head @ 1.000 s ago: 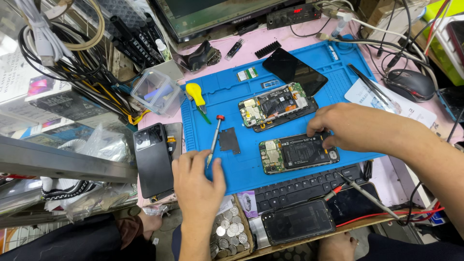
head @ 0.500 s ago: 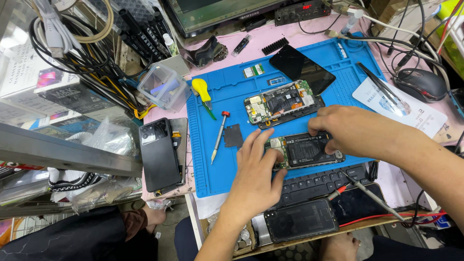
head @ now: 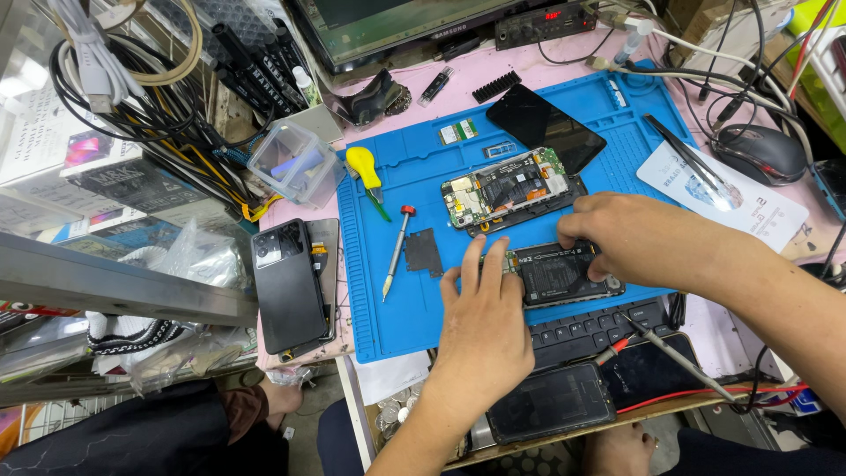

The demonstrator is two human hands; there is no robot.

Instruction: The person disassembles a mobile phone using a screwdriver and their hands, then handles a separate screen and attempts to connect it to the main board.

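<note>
Opened phone [head: 564,275], back off, circuit board and black battery exposed, lies near the front edge of the blue repair mat [head: 414,308], flat. Left hand [head: 485,330] rests on its left end, fingers spread and flat, fingertips on the board; grip loose, clamped on nothing. Right hand [head: 634,242] covers the phone's right end from above, fingers curled down on its upper edge; whether they pinch it cannot be told.

Just behind it a second opened phone [head: 511,189], board exposed, tilted, touching a black glass panel [head: 546,128] at its rear. To the left on the mat: small dark metal plate [head: 423,253], red-capped screwdriver [head: 397,251] lying at a slant, yellow-handled tool [head: 363,167]. Two small loose parts [head: 480,141] near the mat's rear.

The mat sits on a pink-topped table [head: 564,62], crowded. A black phone [head: 288,286], back up, lies off the mat's left edge. A black keyboard [head: 599,326] sits at the mat's front edge, probe leads [head: 670,353] across it, and another dark phone [head: 551,403] in front of that. At right: tweezers [head: 692,163] on a white card, black mouse [head: 762,152].

Containers: a clear plastic box [head: 295,163] at the mat's left rear corner, tipped; contents unclear. A tray of coins [head: 397,414] below the table's front edge.
</note>
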